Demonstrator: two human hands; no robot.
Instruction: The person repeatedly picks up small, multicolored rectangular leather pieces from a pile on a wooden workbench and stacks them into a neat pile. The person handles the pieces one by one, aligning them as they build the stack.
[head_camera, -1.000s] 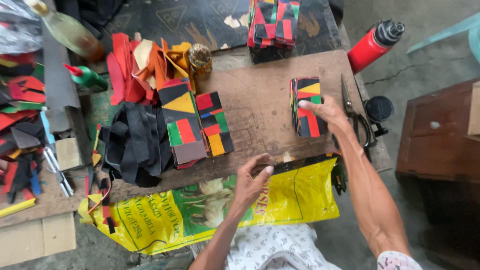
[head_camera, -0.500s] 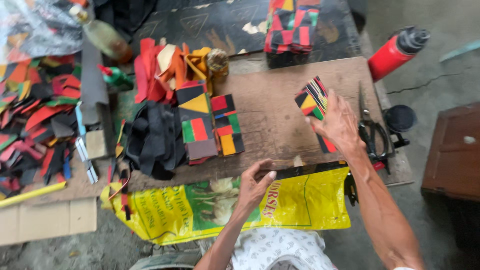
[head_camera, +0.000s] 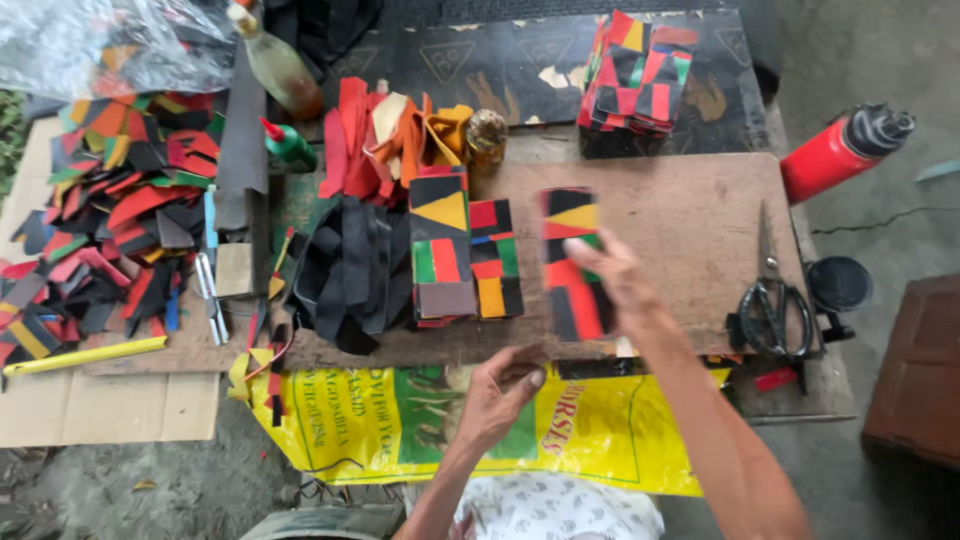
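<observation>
Right hand (head_camera: 612, 272) is reaching out over the wooden board (head_camera: 680, 215), gripping a patchwork strip (head_camera: 570, 262) of black, yellow, red and green pieces. Thumb is lying across the strip's face, other fingers curling behind its right edge, so the strip is being pinched between them. The strip is standing lengthwise, away from the body, just right of two similar stacked strips (head_camera: 462, 262) lying flat on the board; whether its lower end is touching the board I cannot tell.

Left hand (head_camera: 498, 392) is resting at the near edge of the board, fingers curled loosely together, tips touching the board's edge, holding nothing that shows.

A yellow printed sack (head_camera: 400, 425) is hanging below the board's near edge, in front of the person.

Left of the stacked strips, a heap of black strips (head_camera: 350, 270) is lying on the board. Behind it, a bunch of red and orange offcuts (head_camera: 375, 145) is sitting beside a small round jar (head_camera: 487, 132).

A green glue bottle (head_camera: 288, 145) with red nozzle and a larger clear bottle (head_camera: 275, 65) are standing at the far left of the board.

Scissors (head_camera: 768, 300) are lying at the right end of the board, well apart from the right hand. A red flask (head_camera: 835, 155) is lying beyond the right edge.

Another pile of patchwork pieces (head_camera: 640, 75) is sitting on the dark mat (head_camera: 480, 60) at the far side. Loose coloured scraps (head_camera: 110, 220) are spread on the left
</observation>
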